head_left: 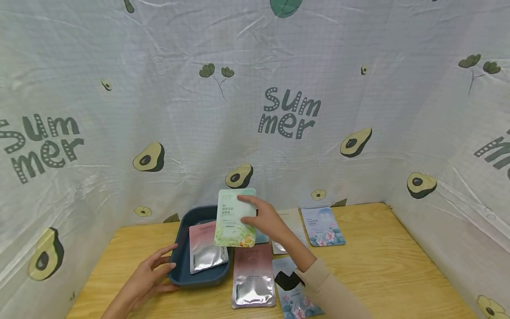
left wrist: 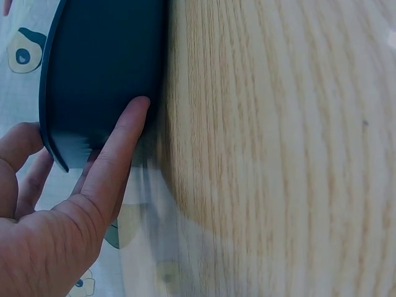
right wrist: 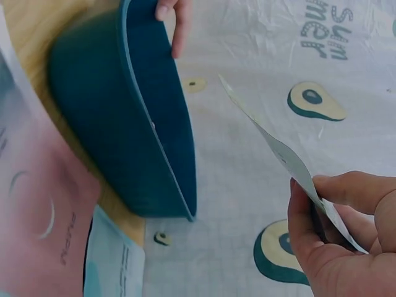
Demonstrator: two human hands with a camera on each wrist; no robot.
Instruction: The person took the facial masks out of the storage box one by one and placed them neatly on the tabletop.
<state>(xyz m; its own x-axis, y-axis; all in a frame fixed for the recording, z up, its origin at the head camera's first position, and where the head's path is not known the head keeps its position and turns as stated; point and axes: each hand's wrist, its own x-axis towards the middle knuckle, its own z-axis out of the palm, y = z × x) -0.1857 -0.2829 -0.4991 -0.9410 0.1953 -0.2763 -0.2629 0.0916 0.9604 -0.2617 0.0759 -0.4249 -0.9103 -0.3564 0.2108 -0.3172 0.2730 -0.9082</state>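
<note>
My right hand (head_left: 264, 220) pinches a pale green face mask packet (head_left: 229, 221) between thumb and fingers, above the right side of a dark blue plastic bin (head_left: 205, 283). In the right wrist view the packet (right wrist: 272, 142) appears nearly edge-on. A pink and silver mask packet (head_left: 207, 254) lies inside the bin. My left hand (head_left: 145, 277) holds the bin's left side. Its thumb lies against the outer wall in the left wrist view, and fingertips (right wrist: 179, 37) reach over the rim in the right wrist view.
Right of the bin lie another pink packet (head_left: 253, 274), a cream packet (head_left: 292, 226), a blue floral packet (head_left: 322, 226) and a second floral one (head_left: 292, 294) partly under the right arm. A light blue packet (head_left: 261, 238) is mostly hidden. A patterned curtain (head_left: 191, 146) hangs behind the wooden table (head_left: 378, 266).
</note>
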